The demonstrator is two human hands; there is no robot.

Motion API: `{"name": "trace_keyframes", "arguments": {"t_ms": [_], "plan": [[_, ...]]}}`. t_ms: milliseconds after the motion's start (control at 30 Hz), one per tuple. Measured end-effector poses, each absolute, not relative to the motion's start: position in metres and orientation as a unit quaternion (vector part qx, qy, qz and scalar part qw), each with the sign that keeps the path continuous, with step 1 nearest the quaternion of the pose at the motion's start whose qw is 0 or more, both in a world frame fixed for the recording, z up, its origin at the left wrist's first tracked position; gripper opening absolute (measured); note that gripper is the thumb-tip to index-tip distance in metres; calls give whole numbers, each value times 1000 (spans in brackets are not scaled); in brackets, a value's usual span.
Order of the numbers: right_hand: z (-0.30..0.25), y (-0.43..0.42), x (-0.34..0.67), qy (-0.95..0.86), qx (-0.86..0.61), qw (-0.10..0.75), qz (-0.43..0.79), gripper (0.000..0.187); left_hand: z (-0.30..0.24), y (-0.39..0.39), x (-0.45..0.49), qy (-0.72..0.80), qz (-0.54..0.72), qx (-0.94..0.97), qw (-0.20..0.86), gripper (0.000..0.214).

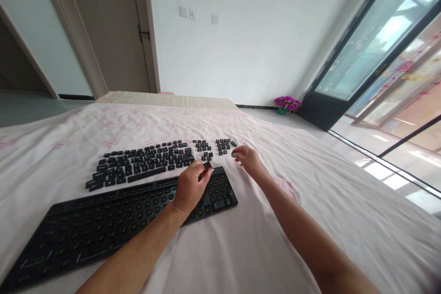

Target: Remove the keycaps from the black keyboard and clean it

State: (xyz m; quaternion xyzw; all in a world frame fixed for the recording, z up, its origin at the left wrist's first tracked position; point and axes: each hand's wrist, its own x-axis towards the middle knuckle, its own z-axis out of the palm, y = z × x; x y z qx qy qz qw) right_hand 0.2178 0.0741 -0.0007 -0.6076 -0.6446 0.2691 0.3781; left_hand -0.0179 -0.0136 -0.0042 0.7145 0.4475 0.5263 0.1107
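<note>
My left hand (191, 184) is closed on a keycap puller (207, 165), a small black handle with thin wire loops pointing away from me. It hovers over the right part of a black keyboard (113, 227), whose switch posts are mostly bare; some caps remain at the number pad near the wrist. Between the fingertips of my right hand (248, 160) is a small black keycap (233, 152), pinched just right of the loose number-pad caps (223, 146). Beyond the keyboard, loose black keycaps lie in rows, with the long space bar cap (146, 174) at their front.
A pale flowered sheet (268, 248) covers the bed under everything, with wrinkles and a pink patch by my right forearm. A white wall (241, 55) stands behind. Magenta flowers in a green pot (281, 111) sit on the floor near a glass door (365, 46).
</note>
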Motion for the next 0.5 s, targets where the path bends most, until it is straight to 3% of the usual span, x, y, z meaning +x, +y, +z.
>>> {"name": "trace_keyframes", "arguments": {"t_ms": [500], "plan": [[-27,127,227,-672,-632,338,186,22,-6,-13,-18,454,500,726,127,16]]}}
